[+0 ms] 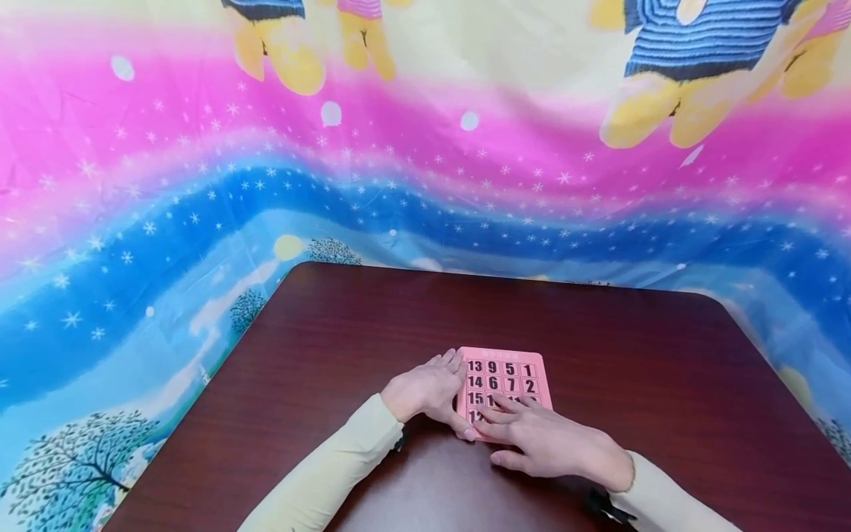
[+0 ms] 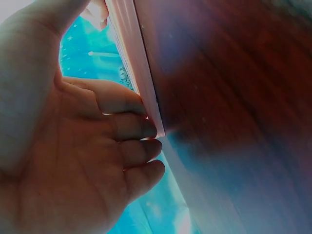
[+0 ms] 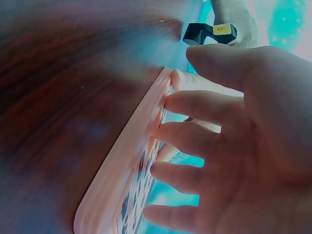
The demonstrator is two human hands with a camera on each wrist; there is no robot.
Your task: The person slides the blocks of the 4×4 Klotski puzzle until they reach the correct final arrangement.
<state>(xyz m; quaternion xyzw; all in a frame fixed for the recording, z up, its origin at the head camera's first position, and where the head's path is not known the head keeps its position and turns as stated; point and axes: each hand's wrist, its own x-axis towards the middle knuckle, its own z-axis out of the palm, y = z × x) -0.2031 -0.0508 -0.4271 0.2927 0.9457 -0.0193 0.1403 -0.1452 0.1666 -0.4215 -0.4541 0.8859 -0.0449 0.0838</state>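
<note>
A pink sliding number puzzle (image 1: 510,368) lies flat on the dark brown table, its tiles printed with black numerals. Along its left side is my left hand (image 1: 428,389), with the fingers at the far corner and the thumb at the near corner, holding the frame between them. In the left wrist view the fingertips rest against the puzzle's side wall (image 2: 132,44). My right hand (image 1: 544,441) reaches over the near right part, fingers extended and spread, fingertips on the lower tiles. It hides some of the lower numerals. The right thumb stands off the near edge.
The brown wooden table (image 1: 372,318) has rounded far corners. Behind it hangs a colourful cloth (image 1: 399,170) with snowflakes, trees and cartoon figures. Both forearms wear cream sleeves (image 1: 326,465), with a black strap (image 1: 610,508) at the right wrist.
</note>
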